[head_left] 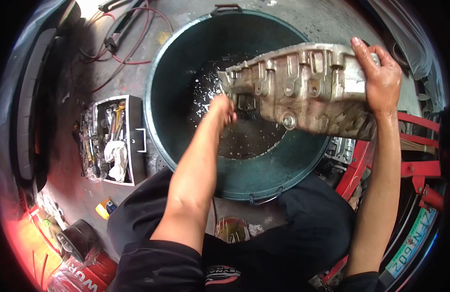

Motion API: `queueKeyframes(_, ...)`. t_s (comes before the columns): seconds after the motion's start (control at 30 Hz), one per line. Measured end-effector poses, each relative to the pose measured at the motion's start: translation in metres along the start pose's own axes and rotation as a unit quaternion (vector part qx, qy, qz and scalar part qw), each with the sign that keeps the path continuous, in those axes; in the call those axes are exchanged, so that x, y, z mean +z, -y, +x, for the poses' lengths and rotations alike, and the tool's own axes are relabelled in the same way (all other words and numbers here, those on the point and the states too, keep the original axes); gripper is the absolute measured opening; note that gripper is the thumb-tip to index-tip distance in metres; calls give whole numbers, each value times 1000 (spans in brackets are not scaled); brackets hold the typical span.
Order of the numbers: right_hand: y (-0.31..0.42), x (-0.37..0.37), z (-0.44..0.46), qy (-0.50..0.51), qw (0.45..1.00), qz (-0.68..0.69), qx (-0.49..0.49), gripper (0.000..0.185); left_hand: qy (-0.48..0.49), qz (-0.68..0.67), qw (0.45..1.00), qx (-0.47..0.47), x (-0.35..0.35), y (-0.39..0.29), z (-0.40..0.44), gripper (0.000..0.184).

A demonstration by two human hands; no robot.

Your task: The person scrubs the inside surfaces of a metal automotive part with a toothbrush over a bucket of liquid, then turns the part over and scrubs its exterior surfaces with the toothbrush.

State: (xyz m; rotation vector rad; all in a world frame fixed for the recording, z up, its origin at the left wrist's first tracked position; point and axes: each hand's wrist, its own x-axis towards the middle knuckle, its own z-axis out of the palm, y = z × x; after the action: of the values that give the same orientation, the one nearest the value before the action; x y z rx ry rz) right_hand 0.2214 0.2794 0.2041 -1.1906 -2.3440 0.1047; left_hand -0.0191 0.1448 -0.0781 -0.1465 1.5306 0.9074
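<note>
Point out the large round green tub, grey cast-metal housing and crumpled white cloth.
Green tub (pixel 249 177), head view, lower inner wall.
Cast-metal housing (pixel 310 111), head view, side face.
White cloth (pixel 117 155), head view, middle.

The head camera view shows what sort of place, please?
Probably a vehicle repair workshop: there is a drawer of tools, a license plate and a bulky metal casting held over a large tub.

A stained grey concrete floor (pixel 121 82) carries a large round dark-green tub (pixel 149 92) at centre. Left of it lie a rectangular white-edged metal tool drawer (pixel 134 121) and, lower left, a small yellow-and-blue packet (pixel 105 208).
</note>
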Motion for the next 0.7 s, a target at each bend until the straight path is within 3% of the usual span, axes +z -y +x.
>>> queueKeyframes(0.03,3,0,2,1,992,62,112,26,-35,-80,996,-12,1,15,-4,30)
queueKeyframes(0.1,3,-3,-4,-41,992,87,78,37,-42,1,999,4,-17,25,10,29)
queueKeyframes(0.17,-2,-1,-5,-41,994,78,67,40,-30,-97,989,106,-7,-5,6,26)
queueKeyframes(0.23,2,-1,-6,-37,992,89,84,45,-24,-130,989,70,15,-11,43,26)
queueKeyframes(0.27,4,0,-8,-34,991,93,94,48,-6,-79,995,56,23,-13,4,26)
queueKeyframes(0.3,8,0,-6,-35,988,89,117,48,16,-140,990,24,25,5,8,32)
queueKeyframes(0.37,10,1,-3,-53,990,86,100,47,-50,-93,994,-13,18,14,-13,34)
queueKeyframes(0.43,5,4,-2,-67,991,79,81,47,-49,-61,994,74,2,0,4,36)
queueKeyframes(0.5,3,4,-2,-41,992,95,68,46,9,-141,990,13,6,-31,19,31)
queueKeyframes(0.53,5,4,-3,-25,991,106,76,46,6,-125,992,3,10,-26,23,28)
queueKeyframes(0.57,8,3,-1,-28,991,104,75,46,37,8,995,92,9,-13,8,28)
queueKeyframes(0.63,8,1,-1,-35,993,81,76,48,-34,-35,996,-69,6,8,-14,31)
queueKeyframes(0.67,6,-1,-2,-14,996,49,74,29,29,-40,989,-137,-15,30,15,36)
queueKeyframes(0.7,-11,-2,-4,-20,986,-99,-133,24,-53,64,996,-41,-31,41,38,37)
